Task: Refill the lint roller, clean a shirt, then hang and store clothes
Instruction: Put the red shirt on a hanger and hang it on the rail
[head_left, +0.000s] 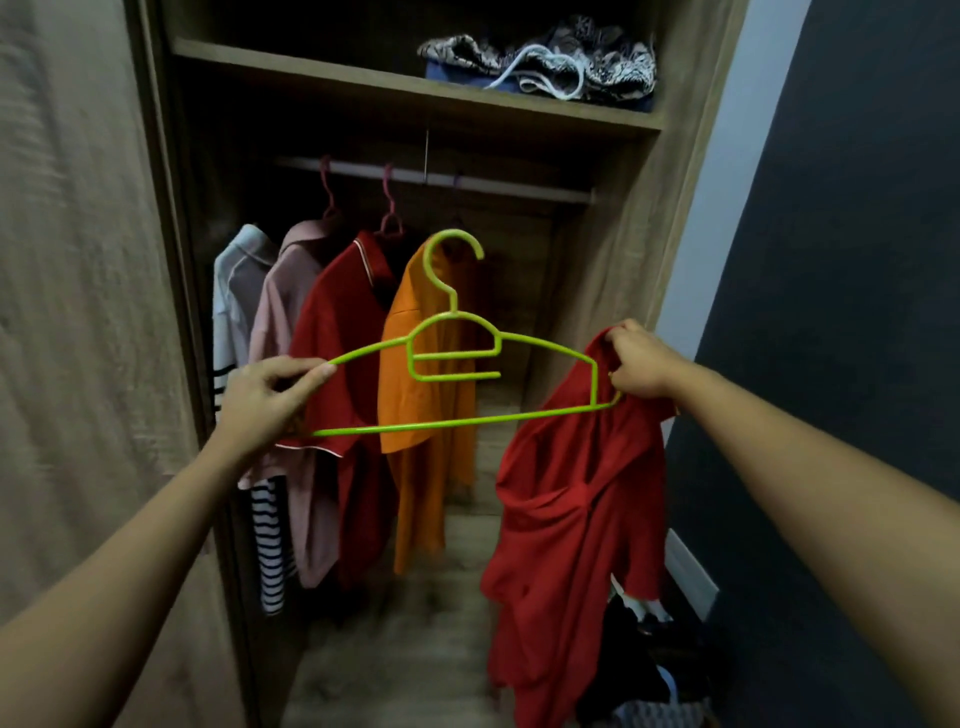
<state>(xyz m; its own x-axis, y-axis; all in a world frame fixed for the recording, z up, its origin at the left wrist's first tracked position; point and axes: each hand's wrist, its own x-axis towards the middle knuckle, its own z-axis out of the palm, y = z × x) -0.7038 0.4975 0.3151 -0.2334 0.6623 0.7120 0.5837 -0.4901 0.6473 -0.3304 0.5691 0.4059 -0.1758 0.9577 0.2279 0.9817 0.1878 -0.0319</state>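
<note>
Wardrobe (613, 270) shelves face us, shirts hanging from its rail (509, 184). Our left grip (270, 395) pinches the left end of the green hanger (452, 356) between thumb and fingers. Our right grip (636, 364) is curled tight round the red shirt (566, 519) at the hanger's right end, the cloth dangling below.

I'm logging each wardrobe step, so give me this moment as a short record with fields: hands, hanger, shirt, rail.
left grip: pinches the left end of the green hanger
right grip: clutches the bunched top of the red shirt, by the hanger's right end
red shirt: hangs crumpled below the right grip
rail: striped shirt, pink shirt, red polo, orange shirt
shelf: folded clothes
</note>
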